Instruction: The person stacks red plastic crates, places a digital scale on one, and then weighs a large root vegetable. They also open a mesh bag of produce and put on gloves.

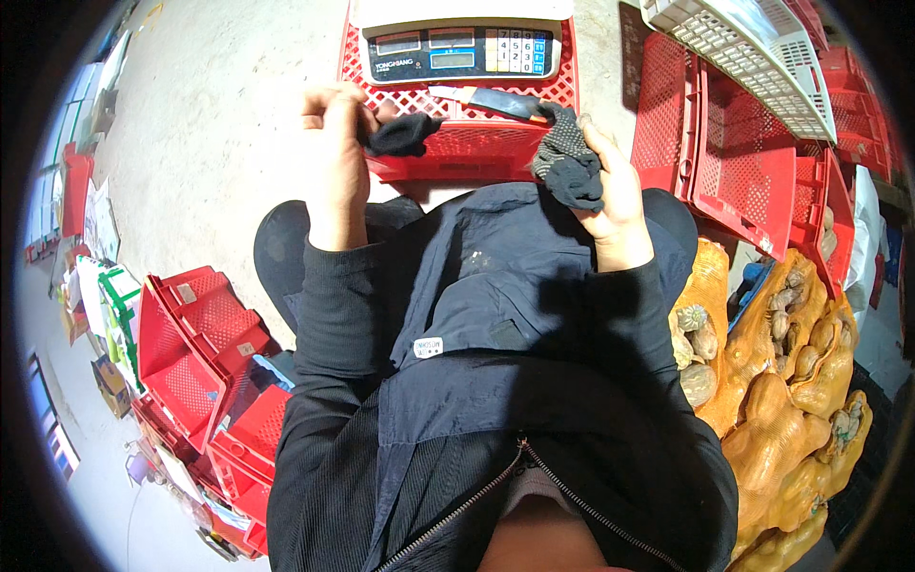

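Observation:
In my left hand [342,136] is a piece of black fabric [404,134], perhaps a glove, pinched near the fingertips. Strong light washes out part of that hand. My right hand [616,182] grips a dark knit work glove [566,157] covered in pale grip dots, crumpled above my lap. Just left of it, a knife [504,102] with a dark handle lies on an upturned red plastic crate [465,146]. Farther back on the same crate sits a digital weighing scale [457,53] with a number keypad.
Red plastic crates [743,143] and a white plastic basket [758,57] stand at the right. Below them are orange mesh sacks [775,429] of squash-like produce. More red crates [189,350] pile up at my left. Pale concrete floor [214,143] lies beyond.

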Tool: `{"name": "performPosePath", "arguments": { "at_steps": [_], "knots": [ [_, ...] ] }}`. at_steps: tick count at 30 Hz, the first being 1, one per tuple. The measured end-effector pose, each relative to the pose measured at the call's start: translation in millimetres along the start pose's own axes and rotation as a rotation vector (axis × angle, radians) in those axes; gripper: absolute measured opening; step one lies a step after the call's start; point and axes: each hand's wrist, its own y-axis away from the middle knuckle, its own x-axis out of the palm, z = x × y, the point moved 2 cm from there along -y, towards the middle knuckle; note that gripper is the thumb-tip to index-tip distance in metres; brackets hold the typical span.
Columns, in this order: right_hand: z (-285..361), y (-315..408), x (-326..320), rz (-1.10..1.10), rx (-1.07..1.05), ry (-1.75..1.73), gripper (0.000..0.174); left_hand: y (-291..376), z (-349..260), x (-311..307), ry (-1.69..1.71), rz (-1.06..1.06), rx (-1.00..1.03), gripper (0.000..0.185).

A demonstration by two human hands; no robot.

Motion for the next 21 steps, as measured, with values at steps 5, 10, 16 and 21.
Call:
{"name": "performPosePath", "arguments": {
  "at_steps": [5, 10, 16, 21],
  "knots": [
    [4, 5, -10, 0.185, 0.227, -0.304, 0.028, 20, 16, 23, -0.344, 0.453, -0.136, 0.041],
    [15, 13, -14, 0.248, 0.088, -0.378, 0.036, 46, 46, 39, -0.086, 0.753, -0.773, 0.065],
    [18, 6, -12, 0.365, 0.058, -0.245, 0.043, 60, 62, 55, 0.149, 0.708, -0.897, 0.032],
    [14, -7, -17, 0.084, -0.038, 0.144, 0.053, 41, 49, 45, -0.623, 0.333, -0.074, 0.013]
  ]
}}
